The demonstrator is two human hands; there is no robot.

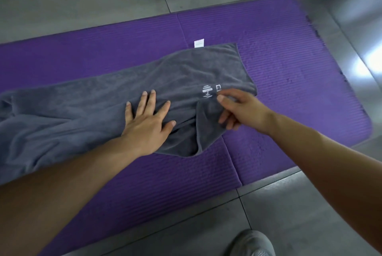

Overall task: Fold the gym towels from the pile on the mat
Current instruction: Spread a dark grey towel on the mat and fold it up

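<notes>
The grey towel (99, 98) lies along the purple mat (279, 49). The left hand (147, 123) presses flat on it, fingers straight and apart. The right hand (237, 109) pinches its folded edge beside the white logo (207, 91).

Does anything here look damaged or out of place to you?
Yes. The purple mat is pitted and chipped along its right edge. The grey towel lies skewed, its near corner bunched between the left hand and right hand.
</notes>
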